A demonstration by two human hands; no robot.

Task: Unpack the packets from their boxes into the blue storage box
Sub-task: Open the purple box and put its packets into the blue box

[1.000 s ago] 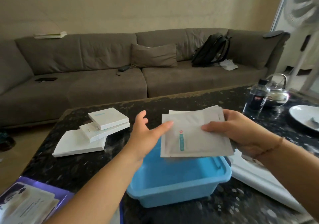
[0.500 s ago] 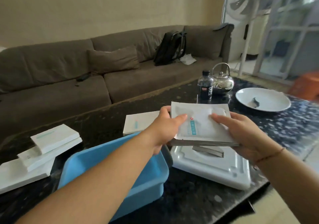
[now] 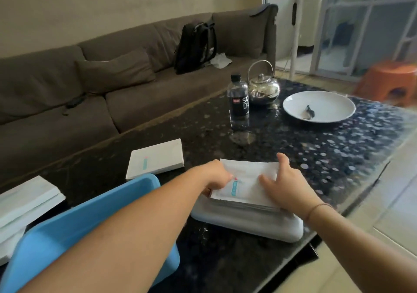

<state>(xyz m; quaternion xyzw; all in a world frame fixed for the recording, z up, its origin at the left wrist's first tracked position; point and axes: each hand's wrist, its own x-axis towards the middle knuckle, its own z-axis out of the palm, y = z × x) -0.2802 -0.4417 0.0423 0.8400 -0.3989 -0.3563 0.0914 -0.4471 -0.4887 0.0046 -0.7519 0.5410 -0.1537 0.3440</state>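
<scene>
While gripping the left edge of a stack of white packets, left hand curled, thumb on top and fingers under the stack. Right hand laid over the stack's right side, fingers spread and bent onto the top packet, thumb at the far edge; whether pinching or only pressing, cannot tell. Stack lying on a white lid flat on the table, just right of the blue storage box, whose inside is hidden behind the left forearm.

Beyond the box, 1 white packet box with a teal stripe, flat on the tabletop. At the far left edge, more white boxes stacked, partly cut off.

Black, glossy, speckled stone-look tabletop, reflecting window light on the right. Farther back, a clear bottle with a dark label, touching or just beside a shiny metal kettle. Right of these, a white plate holding a small dark scrap.

Behind the table, a long brown sofa against a beige wall, with 1 cushion, a black backpack leaning upright and a white crumpled item beside it. Far right: a white fan stand, glazed doors, an orange stool, pale floor tiles.
</scene>
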